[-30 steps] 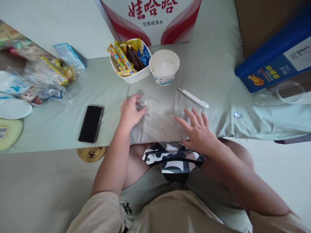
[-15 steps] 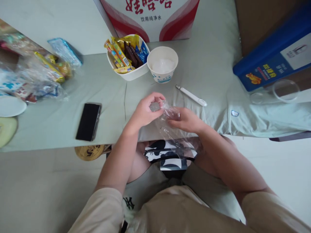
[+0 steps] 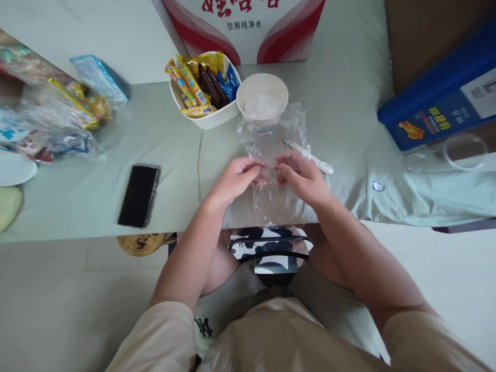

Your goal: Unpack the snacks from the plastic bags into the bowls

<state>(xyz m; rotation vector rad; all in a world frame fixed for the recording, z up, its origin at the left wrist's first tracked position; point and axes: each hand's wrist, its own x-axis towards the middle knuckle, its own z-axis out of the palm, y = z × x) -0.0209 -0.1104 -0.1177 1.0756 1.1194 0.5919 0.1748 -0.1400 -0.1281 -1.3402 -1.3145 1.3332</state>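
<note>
A clear plastic bag (image 3: 271, 139) stands up between my two hands over the near edge of the pale green table (image 3: 155, 155). My left hand (image 3: 236, 178) pinches the bag's middle from the left, fingers closed. My right hand (image 3: 300, 175) pinches it from the right, fingers closed too. The bag's upper part rises in front of a white paper bowl (image 3: 262, 101) with white stuff inside. Left of that bowl stands a white bowl of wrapped snack bars (image 3: 203, 90).
A black phone (image 3: 139, 195) lies at the left near the table edge. A white pen-like stick (image 3: 310, 155) lies behind my right hand. Bagged snacks (image 3: 58, 113) pile up at far left. A red-and-white carton (image 3: 242, 26) stands behind, a blue box (image 3: 442, 98) at right.
The bag lay flat under both open hands a second ago. My hands then gathered and lifted it, and now hold it stretched upright between closed fingers.
</note>
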